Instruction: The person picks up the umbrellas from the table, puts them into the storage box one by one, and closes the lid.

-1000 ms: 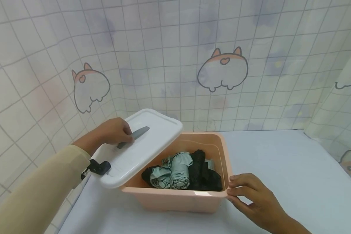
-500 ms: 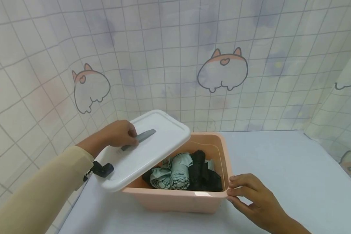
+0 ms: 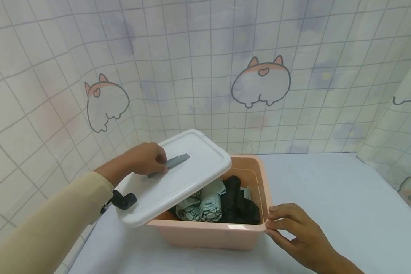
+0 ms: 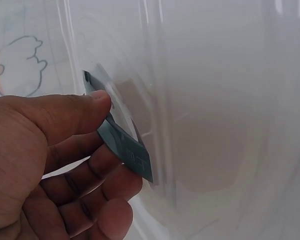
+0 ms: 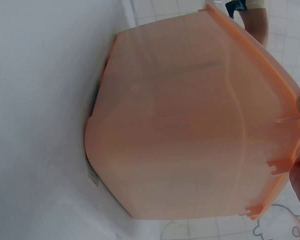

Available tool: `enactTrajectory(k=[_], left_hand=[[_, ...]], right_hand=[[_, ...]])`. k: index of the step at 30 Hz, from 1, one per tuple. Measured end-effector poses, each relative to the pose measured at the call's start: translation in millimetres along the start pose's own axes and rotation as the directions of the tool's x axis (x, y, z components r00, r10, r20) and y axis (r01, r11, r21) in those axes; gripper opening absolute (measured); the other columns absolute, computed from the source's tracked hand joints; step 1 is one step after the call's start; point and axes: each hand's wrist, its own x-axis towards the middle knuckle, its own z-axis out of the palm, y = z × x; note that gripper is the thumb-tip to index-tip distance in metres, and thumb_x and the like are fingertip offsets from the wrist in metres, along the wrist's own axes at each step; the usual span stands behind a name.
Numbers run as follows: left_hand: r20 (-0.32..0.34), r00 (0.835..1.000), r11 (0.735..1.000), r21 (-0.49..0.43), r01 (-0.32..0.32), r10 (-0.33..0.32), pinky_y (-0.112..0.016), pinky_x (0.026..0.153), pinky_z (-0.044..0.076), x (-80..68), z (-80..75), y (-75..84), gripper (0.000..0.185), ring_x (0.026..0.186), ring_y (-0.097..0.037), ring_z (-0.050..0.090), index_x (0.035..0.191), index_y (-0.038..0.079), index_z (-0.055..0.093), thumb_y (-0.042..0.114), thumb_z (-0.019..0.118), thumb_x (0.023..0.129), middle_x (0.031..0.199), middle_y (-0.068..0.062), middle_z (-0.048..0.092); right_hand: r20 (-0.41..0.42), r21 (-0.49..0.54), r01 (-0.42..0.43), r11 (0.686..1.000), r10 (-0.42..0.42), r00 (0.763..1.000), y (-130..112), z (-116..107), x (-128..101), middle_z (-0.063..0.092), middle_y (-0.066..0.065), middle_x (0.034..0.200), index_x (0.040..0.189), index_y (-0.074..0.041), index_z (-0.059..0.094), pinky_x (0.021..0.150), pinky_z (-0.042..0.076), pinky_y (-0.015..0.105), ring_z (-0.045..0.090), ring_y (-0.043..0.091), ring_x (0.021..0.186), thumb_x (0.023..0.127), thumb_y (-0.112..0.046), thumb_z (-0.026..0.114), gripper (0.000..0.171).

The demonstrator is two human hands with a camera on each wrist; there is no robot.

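Observation:
My left hand [image 3: 147, 159] pinches a grey-green label strip [image 3: 178, 160] on top of a white plastic lid [image 3: 198, 160]. In the left wrist view, the thumb and fingers hold the bent strip [image 4: 125, 145] against the lid's pale surface. Tilted, the lid covers the left part of a peach plastic storage box [image 3: 209, 236]. Inside the box lie rolled grey-green cloth bundles [image 3: 210, 207] and black bundles [image 3: 234, 201], partly hidden by the lid. My right hand [image 3: 299, 232] grips the box's rim at its right front corner; the right wrist view shows fingertips at the rim [image 5: 285, 95].
The box stands on a white-covered table [image 3: 328, 190]. Behind and to the left hangs a checked curtain [image 3: 205, 76] printed with corgi drawings. A small black device [image 3: 123, 199] on the left wrist sits close over the lid's front left corner.
My left hand has carried the lid to the right, so it covers more of the box and hides more of the bundles. The right hand and the box have stayed in place.

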Motion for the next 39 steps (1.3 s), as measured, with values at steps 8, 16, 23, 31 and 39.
enactTrajectory(k=[8,16,23,31,39], left_hand=[[0.003,0.999,0.997,0.050,-0.050,0.050,-0.038,0.076,0.055,0.0,2.5,8.2,0.031,0.084,-0.020,0.063,0.113,0.008,0.075,0.027,0.080,0.089,0.092,0.000,0.069],[0.025,0.996,0.990,0.108,-0.093,0.091,-0.040,0.078,0.054,1.9,5.8,18.4,0.025,0.084,-0.019,0.062,0.109,0.012,0.076,0.027,0.080,0.090,0.090,0.003,0.068],[0.046,0.991,0.982,0.135,-0.131,0.126,-0.038,0.077,0.052,0.7,7.4,25.6,0.018,0.085,-0.019,0.060,0.105,0.016,0.076,0.026,0.079,0.090,0.088,0.005,0.066],[0.089,0.985,0.978,0.135,-0.161,0.150,-0.038,0.078,0.050,-3.6,6.8,37.6,0.014,0.087,-0.017,0.059,0.105,0.019,0.075,0.023,0.078,0.092,0.090,0.008,0.065],[0.097,0.983,0.977,0.128,-0.170,0.159,-0.039,0.080,0.050,-8.9,9.5,52.4,0.015,0.087,-0.015,0.059,0.107,0.021,0.075,0.022,0.077,0.092,0.090,0.010,0.065]], right_hand=[[0.001,-0.007,-0.009,1.000,0.009,1.000,0,0,0,0.065,0.009,0.102,0.089,-0.010,0.072,0.100,0.043,0.015,0.060,0.017,0.112,0.105,-0.035,0.059,0.033],[-0.014,0.033,0.018,0.999,-0.017,1.000,-1,1,3,0.064,0.011,0.101,0.088,-0.007,0.071,0.100,0.043,0.016,0.060,0.017,0.113,0.104,-0.032,0.061,0.032],[-0.018,0.034,0.023,0.999,-0.023,1.000,-3,0,5,0.063,0.011,0.100,0.088,-0.006,0.071,0.099,0.044,0.016,0.060,0.016,0.113,0.105,-0.032,0.061,0.033],[-0.010,0.029,0.010,1.000,-0.009,1.000,-3,-1,4,0.063,0.011,0.101,0.088,-0.007,0.071,0.100,0.043,0.016,0.059,0.016,0.113,0.105,-0.033,0.060,0.033],[-0.021,0.042,0.027,0.999,-0.026,0.999,-4,-1,7,0.062,0.011,0.100,0.087,-0.006,0.071,0.099,0.044,0.016,0.059,0.016,0.113,0.105,-0.031,0.061,0.032]])
